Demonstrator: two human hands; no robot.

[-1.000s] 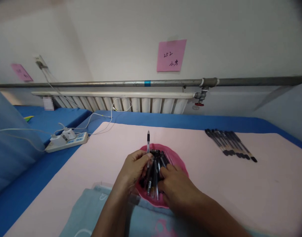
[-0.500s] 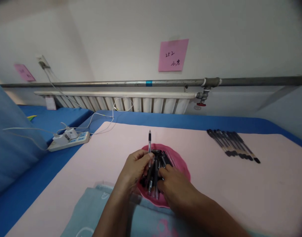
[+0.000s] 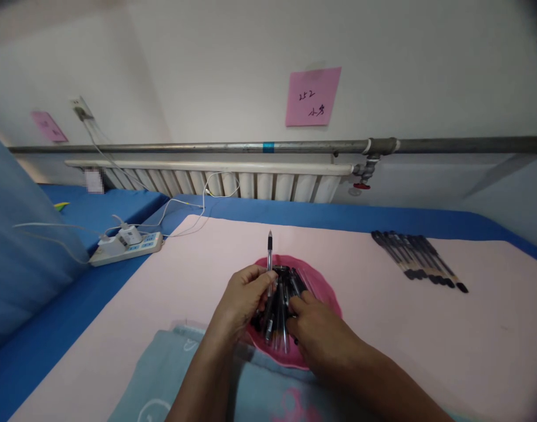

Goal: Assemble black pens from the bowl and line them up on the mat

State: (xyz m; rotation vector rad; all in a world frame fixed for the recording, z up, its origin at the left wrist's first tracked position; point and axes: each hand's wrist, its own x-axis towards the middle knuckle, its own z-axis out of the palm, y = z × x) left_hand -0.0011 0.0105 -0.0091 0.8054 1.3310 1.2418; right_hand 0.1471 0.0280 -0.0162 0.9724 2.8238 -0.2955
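Pinched upright between thumb and fingers of my left hand is a clear-barrelled pen, its black grip and bare tip pointing up. Below it a pink scalloped bowl holds a heap of black pen parts, among them dark caps and clear barrels. My right hand reaches over the bowl's right side, fingers curled down among the parts. What those fingertips grip, if anything, is hidden.
A row of several capped black pens lies on the pink sheet at right. A light-blue cloth lies in front. A power strip with white cables sits left; a radiator stands behind.
The view has shifted slightly. My right hand has stirred among the pen parts, and the clear barrels by it lie a little differently. My left hand still keeps the pen upright.
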